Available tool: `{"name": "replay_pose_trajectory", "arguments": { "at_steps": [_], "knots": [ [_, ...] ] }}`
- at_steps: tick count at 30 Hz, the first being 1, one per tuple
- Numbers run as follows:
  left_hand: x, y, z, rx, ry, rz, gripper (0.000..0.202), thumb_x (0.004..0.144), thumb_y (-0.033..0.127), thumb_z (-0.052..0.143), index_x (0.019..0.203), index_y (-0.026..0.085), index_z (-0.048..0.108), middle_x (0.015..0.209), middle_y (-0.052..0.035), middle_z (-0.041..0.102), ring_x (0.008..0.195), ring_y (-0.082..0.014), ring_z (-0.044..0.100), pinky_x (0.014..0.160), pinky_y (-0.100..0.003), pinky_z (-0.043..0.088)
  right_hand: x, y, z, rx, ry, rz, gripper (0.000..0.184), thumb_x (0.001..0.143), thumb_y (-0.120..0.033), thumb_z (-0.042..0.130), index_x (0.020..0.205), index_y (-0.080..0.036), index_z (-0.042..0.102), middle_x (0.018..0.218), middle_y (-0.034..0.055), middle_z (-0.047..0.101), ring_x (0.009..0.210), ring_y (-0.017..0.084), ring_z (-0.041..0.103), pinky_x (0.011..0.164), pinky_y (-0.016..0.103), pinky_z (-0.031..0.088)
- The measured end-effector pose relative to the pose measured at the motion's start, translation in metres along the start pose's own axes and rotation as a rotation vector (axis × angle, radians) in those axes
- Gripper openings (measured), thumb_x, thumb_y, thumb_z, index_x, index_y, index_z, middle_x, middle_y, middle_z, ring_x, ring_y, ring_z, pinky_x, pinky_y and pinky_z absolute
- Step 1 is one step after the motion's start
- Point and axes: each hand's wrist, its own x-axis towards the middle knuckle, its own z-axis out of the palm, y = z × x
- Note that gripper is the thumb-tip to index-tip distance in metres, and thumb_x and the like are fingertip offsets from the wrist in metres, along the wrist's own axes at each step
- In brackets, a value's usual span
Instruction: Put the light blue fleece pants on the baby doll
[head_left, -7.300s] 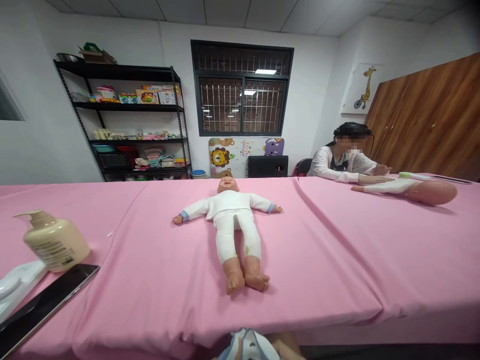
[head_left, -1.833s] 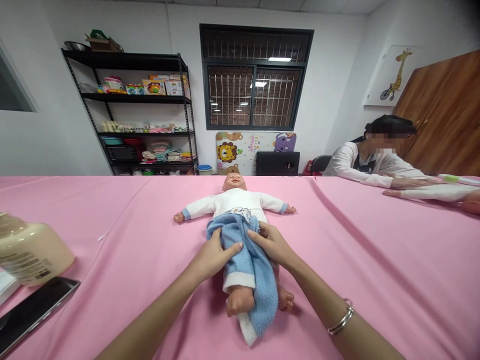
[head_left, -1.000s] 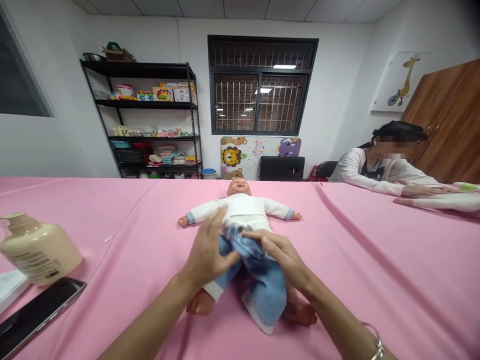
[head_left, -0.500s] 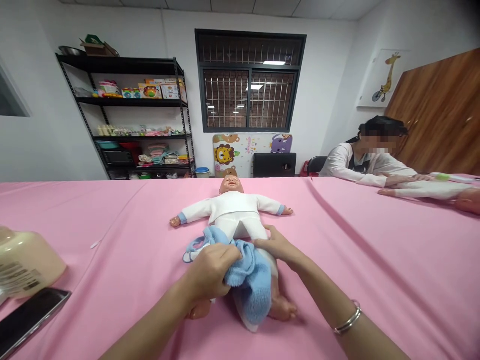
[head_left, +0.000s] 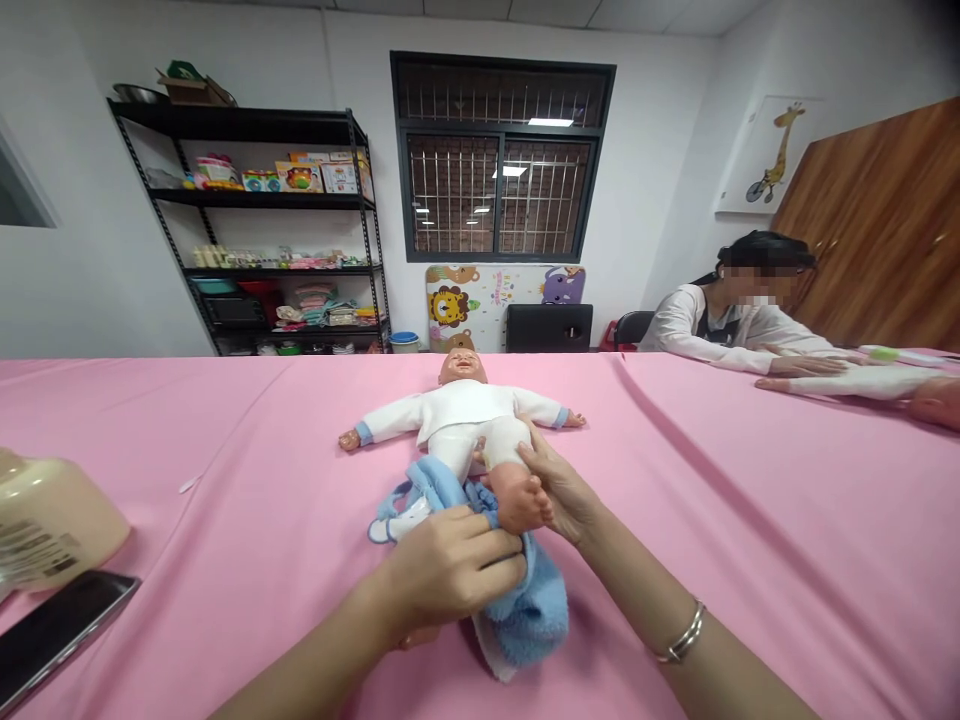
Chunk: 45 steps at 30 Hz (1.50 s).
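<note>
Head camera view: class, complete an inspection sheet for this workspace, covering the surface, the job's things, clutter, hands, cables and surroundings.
Surface: pink tablecloth, creased, covering the whole top.
Job's things: baby doll on its back in white clothes; blue fleece garment bunched at its legs.
Clutter: cream pump bottle and dark phone at the left edge.
Hands: left hand grips the blue fleece garment; right hand holds the doll's raised leg.
Cables: nothing seen.
Surroundings: another person seated at the right with a second doll; black shelf rack; barred window.

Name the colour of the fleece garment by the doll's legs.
The garment is light blue; head view.
</note>
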Motion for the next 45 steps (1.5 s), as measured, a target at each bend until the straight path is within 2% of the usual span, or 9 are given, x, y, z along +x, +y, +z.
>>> {"name": "replay_pose_trajectory", "arguments": {
  "at_steps": [6,12,17,22,25,30,36,40,45],
  "knots": [
    [-0.009,0.007,0.000,-0.148,0.173,-0.204,0.019,0.083,0.011,0.045,0.091,0.021,0.060,0.075,-0.0008,0.060,0.063,-0.0126,0.053,0.054,-0.025,0.039,-0.004,0.000,0.016,0.424,-0.135,0.166,0.102,0.066,-0.029,0.069,0.138,-0.036,-0.004,0.131,0.0066,0.042,0.105,0.019,0.055,0.085,0.035,0.049],
    [-0.005,-0.016,0.014,-0.416,0.217,-0.784,0.019,0.073,0.010,0.046,0.084,0.019,0.058,0.077,-0.0010,0.051,0.073,-0.0140,0.051,0.067,-0.025,0.043,-0.002,0.010,0.012,0.313,-0.232,0.267,0.079,0.071,-0.041,0.066,0.136,-0.032,0.023,0.119,0.0060,0.053,0.105,0.020,0.053,0.096,0.040,0.040],
    [0.016,-0.057,0.037,-0.371,0.063,-0.885,0.003,0.075,0.017,0.048,0.072,0.018,0.050,0.079,-0.0011,0.053,0.078,-0.0171,0.050,0.070,-0.028,0.039,0.004,0.019,0.008,0.293,-0.173,0.221,0.049,0.080,-0.058,0.046,0.116,-0.025,0.054,0.124,0.0032,0.050,0.118,0.019,0.043,0.102,0.034,0.033],
    [0.022,-0.078,0.064,-0.304,-0.014,-1.090,0.006,0.079,0.022,0.045,0.076,0.018,0.049,0.080,-0.0023,0.056,0.078,-0.0178,0.051,0.068,-0.028,0.037,0.012,0.030,-0.012,0.144,-0.350,0.254,0.044,0.070,-0.047,0.064,0.103,-0.019,0.058,0.093,0.0034,0.061,0.081,0.016,0.055,0.070,0.028,0.042],
    [0.018,-0.073,0.067,-0.242,-0.062,-1.091,0.007,0.081,0.025,0.043,0.082,0.019,0.047,0.083,-0.0022,0.057,0.079,-0.0192,0.053,0.066,-0.028,0.036,0.020,0.040,-0.023,0.045,-0.315,0.192,0.034,0.070,-0.043,0.063,0.086,-0.014,0.059,0.073,0.0006,0.058,0.065,0.011,0.050,0.059,0.023,0.036],
    [0.015,-0.062,0.059,-0.220,-0.207,-0.992,0.006,0.082,0.024,0.042,0.085,0.020,0.046,0.078,-0.0009,0.058,0.074,-0.0201,0.055,0.061,-0.027,0.034,0.030,0.058,-0.027,-0.119,0.073,0.047,0.019,0.067,-0.029,0.054,0.078,-0.014,0.059,0.065,-0.0017,0.055,0.058,0.010,0.043,0.053,0.021,0.032],
    [0.010,-0.069,0.050,-0.489,-0.309,-0.705,0.030,0.077,0.045,0.055,0.092,0.019,0.052,0.095,-0.0034,0.056,0.085,-0.0204,0.052,0.074,-0.029,0.041,0.029,0.069,-0.023,0.157,0.200,0.197,0.022,0.063,-0.025,0.052,0.083,-0.019,0.056,0.073,-0.0016,0.060,0.069,0.014,0.053,0.065,0.026,0.041],
    [0.008,-0.070,0.053,-0.460,-0.238,-0.671,0.012,0.080,0.019,0.044,0.088,0.018,0.053,0.094,-0.0035,0.055,0.091,-0.0184,0.051,0.082,-0.028,0.041,0.026,0.061,-0.016,0.227,0.215,0.316,0.026,0.062,-0.026,0.056,0.087,-0.019,0.058,0.081,0.0005,0.063,0.078,0.017,0.056,0.072,0.029,0.044],
    [0.013,-0.060,0.058,-0.098,-0.235,-0.800,0.031,0.073,0.001,0.037,0.096,0.020,0.049,0.103,-0.0037,0.051,0.086,-0.0176,0.053,0.072,-0.027,0.043,0.024,0.055,-0.010,0.291,0.171,0.331,0.028,0.063,-0.027,0.058,0.090,-0.019,0.061,0.085,0.0027,0.065,0.080,0.019,0.058,0.076,0.033,0.045]
  ]
}}
